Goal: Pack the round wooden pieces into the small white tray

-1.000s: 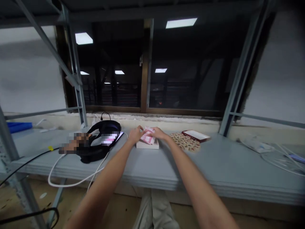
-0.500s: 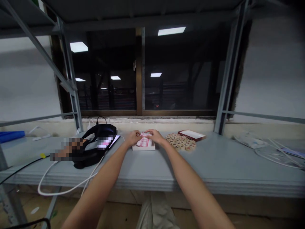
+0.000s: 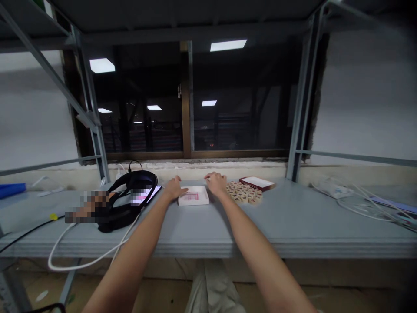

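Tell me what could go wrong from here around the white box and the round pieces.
The right hand is close to the round pieces, so a sideways move might scatter them. The thumb of the left hand is at the rim of the white box, so a bump could shift it. A white cable loops over the table's front edge near the left forearm; it might snag.

A shallow white open-topped box [image 3: 193, 202] lies flat on the counter [image 3: 195, 226], nearer its back edge than its front; a pink-lined white sheet [image 3: 190, 196] lies inside.
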`<state>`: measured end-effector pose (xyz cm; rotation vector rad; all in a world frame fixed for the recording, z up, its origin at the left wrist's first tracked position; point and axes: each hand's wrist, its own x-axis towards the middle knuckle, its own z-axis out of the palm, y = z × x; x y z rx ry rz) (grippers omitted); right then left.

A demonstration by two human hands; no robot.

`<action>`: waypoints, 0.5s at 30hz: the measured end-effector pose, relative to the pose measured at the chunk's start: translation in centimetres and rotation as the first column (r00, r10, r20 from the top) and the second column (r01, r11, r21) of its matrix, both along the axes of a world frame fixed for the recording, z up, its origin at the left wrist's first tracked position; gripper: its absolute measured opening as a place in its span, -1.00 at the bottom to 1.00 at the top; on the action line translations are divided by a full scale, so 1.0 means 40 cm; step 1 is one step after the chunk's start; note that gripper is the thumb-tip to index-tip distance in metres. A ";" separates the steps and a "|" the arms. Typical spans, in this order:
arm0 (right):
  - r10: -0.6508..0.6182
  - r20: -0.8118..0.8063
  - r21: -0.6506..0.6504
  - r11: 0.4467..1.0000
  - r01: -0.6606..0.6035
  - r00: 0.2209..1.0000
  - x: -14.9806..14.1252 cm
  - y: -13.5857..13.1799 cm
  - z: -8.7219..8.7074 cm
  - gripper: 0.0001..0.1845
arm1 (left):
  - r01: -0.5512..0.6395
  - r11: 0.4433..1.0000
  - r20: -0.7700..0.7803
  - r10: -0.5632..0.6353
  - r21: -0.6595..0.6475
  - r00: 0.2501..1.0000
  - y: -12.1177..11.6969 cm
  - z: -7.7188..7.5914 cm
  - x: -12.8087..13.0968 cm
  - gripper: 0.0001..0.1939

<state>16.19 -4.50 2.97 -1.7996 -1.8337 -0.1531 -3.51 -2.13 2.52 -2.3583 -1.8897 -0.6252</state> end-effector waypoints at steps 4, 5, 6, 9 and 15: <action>-0.227 0.083 -0.061 0.971 0.232 0.970 0.036 -0.011 -0.003 -0.71 | -0.064 0.990 0.018 0.066 -0.128 0.998 0.009 -0.006 -0.019 -0.52; -0.250 0.102 -0.090 0.962 0.259 0.963 0.039 -0.011 -0.007 -0.71 | -0.057 0.985 0.010 0.059 -0.164 0.998 0.010 -0.008 -0.020 -0.55; -0.265 0.119 -0.114 0.954 0.278 0.957 0.040 -0.011 -0.011 -0.71 | -0.046 0.981 0.001 0.047 -0.189 0.999 0.010 -0.009 -0.019 -0.58; -0.290 0.154 -0.150 0.938 0.313 0.944 0.035 -0.013 -0.016 -0.69 | -0.017 0.980 -0.012 0.015 -0.198 1.000 0.010 -0.012 -0.010 -0.64; -0.346 0.178 -0.172 0.911 0.375 0.921 0.028 -0.026 0.003 -0.61 | 0.004 0.990 -0.018 -0.007 -0.140 1.000 0.001 -0.016 0.009 -0.66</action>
